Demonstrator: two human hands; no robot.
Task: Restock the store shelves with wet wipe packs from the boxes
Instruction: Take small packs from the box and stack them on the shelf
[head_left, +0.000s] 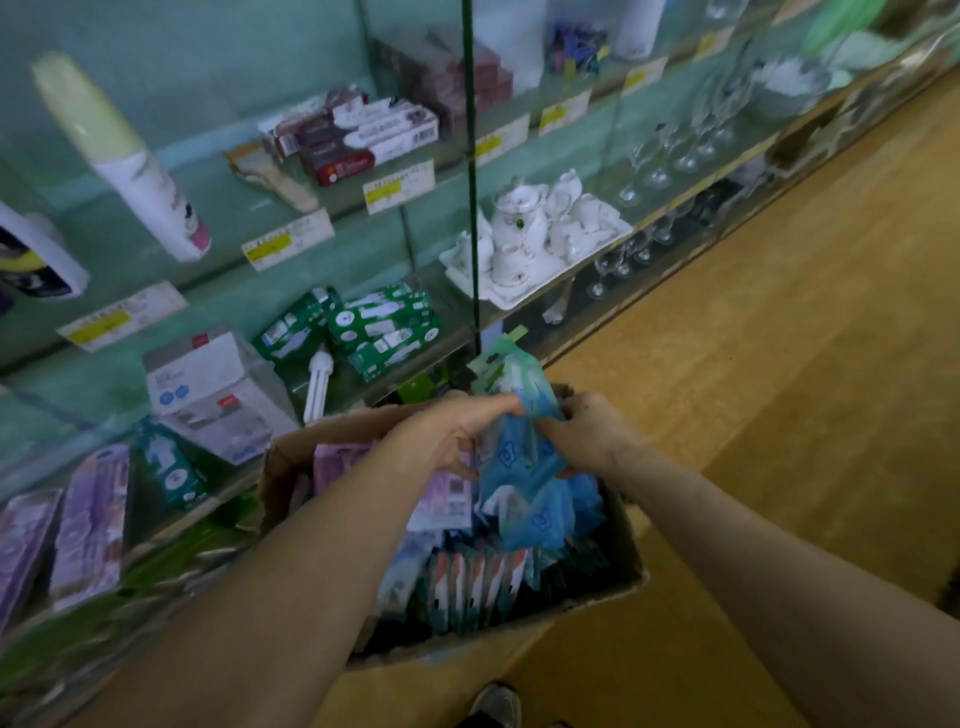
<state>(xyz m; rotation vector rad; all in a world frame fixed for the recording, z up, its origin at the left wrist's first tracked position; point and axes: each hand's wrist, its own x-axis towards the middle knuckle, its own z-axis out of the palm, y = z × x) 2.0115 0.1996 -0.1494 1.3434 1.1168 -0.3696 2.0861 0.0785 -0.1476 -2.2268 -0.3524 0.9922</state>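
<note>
Starting far left: noting purple packs lying side by side on the low shelf, faces up, probably marking the kind of slot being filled.

Moving right to the box, standing close against the shelf front, likely parked there for making each reach short. Inside, seeing upright packs filed on edge in rows, a sensible way of packing many in and pulling them out by the top.

Reaching over the box with the left hand, fingers curled and pinching the upper left edge of the blue packs. Holding that bundle clear above the box's far right corner, not yet at any shelf. Not managing to count the packs in it through the blur.

Meeting the bundle from the other side with the right hand, fingers curled tight on its top right edge, thumb hidden behind the wrapping. Using both hands probably because of soft, slick film and several packs hanging together; judging one pinch alone as risking a sag or a slide back into the box.

Ending up and to the right, above the hands: finding a tea set and glasses on glass shelving, so favouring a careful swing leftward with the bundle, away from breakables.
</note>
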